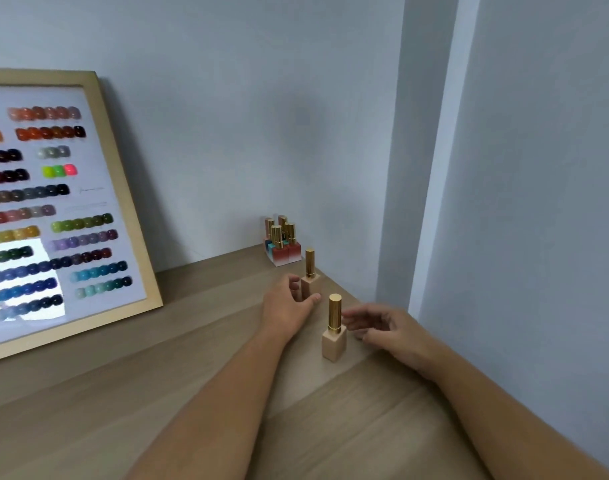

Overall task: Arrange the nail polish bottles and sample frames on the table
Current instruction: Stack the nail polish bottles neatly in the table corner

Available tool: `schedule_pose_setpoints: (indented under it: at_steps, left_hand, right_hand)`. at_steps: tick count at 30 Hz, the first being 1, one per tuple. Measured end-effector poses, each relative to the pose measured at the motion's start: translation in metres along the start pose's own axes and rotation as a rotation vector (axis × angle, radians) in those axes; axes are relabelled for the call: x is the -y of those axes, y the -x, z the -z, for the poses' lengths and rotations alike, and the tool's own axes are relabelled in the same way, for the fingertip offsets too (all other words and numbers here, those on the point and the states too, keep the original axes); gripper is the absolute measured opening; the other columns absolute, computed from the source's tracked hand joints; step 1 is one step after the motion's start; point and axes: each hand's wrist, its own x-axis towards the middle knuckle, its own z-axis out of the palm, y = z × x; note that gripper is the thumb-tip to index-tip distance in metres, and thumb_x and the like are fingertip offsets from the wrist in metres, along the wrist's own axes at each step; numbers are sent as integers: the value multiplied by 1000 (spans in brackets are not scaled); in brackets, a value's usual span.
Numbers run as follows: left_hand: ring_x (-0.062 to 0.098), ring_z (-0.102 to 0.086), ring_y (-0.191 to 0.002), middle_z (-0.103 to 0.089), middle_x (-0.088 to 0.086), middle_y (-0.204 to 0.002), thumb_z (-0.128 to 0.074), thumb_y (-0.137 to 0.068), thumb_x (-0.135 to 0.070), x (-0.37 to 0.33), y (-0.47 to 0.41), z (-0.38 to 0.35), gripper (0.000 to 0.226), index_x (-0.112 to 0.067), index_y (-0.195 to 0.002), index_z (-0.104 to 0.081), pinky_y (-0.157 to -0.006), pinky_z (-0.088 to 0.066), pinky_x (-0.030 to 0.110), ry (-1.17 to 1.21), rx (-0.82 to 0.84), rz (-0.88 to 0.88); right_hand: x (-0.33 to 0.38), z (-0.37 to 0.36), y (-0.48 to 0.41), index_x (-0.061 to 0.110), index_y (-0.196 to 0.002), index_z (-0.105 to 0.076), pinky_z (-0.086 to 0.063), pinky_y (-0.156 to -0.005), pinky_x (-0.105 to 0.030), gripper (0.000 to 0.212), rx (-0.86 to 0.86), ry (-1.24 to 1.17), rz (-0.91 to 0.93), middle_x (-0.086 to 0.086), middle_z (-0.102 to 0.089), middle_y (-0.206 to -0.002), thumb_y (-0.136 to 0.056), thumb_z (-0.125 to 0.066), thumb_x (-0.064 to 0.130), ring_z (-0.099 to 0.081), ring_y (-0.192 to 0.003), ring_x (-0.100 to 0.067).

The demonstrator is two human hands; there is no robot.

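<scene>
near the frame's centre a beige bottle stands upright on the counter; my right hand sits just right of it, fingers spread loose, holding nothing. farther up, my left hand has its fingers around a second beige bottle. beyond stands a cluster of red bottles, and at upper left a sample frame leans on the wall.

Soft even daylight, bright glare patch on sample frame, wide-angle edge bending.

Two bare forearms, sleeveless to the frame's edge, left hand and right hand without rings or watch.
</scene>
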Motion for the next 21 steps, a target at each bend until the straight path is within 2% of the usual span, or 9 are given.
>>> schedule_pose_setpoints:
  at_steps: [4,7,10,14,16,18,21]
  left_hand:
    - [12,-58,-89,-64,-1,-101,-72,-76,-31,-1,-5,-6,36,-19,-107,-56,-75,-45,23,2,-13,21]
    - [10,-57,-85,-65,-2,-97,-69,-79,-30,-1,-8,-8,24,-21,-98,-57,-72,-43,22,-20,-9,2]
    - [9,-55,-83,-65,-2,-96,-66,-82,-28,0,-11,-10,17,-23,-94,-56,-71,-41,22,-34,-11,-4]
    - [12,-56,-89,-65,2,-102,-63,-85,-27,2,-14,-12,19,-19,-101,-57,-77,-43,26,-51,-23,-6]
    - [15,-56,-95,-64,4,-108,-60,-86,-27,4,-15,-12,23,-17,-107,-57,-82,-45,28,-62,-20,-1]
    - [17,-56,-99,-62,5,-111,-58,-88,-27,5,-17,-11,26,-17,-112,-55,-86,-45,30,-62,-25,10]
    - [14,-51,-97,-59,6,-115,-55,-90,-23,9,-21,-6,26,-16,-115,-53,-85,-42,28,-52,-59,25]
  right_hand:
    - [6,-15,-4,39,-104,-65,-44,-89,-13,39,69,21,40,13,-68,-108,-72,-63,17,-61,-105,-1]
    - [6,-16,-8,37,-103,-65,-41,-82,-6,33,79,20,50,16,-69,-103,-75,-67,19,-61,-101,1]
    - [4,-16,-12,33,-101,-67,-41,-82,-8,28,87,37,67,13,-69,-100,-79,-68,16,-61,-99,0]
    - [3,-15,-14,31,-95,-68,-44,-82,-13,23,87,21,81,11,-70,-95,-79,-69,14,-63,-94,-4]
    - [-1,-16,-15,31,-96,-67,-45,-83,-13,23,3,35,75,12,-69,-94,-79,-68,15,-62,-92,-1]
    - [-6,-19,-21,33,-99,-63,-45,-84,-14,23,-169,125,67,12,-66,-96,-82,-66,18,-60,-91,-1]
    - [-5,-29,-36,35,-103,-55,-41,-72,-4,25,-360,203,88,17,-61,-95,-86,-61,17,-57,-88,3]
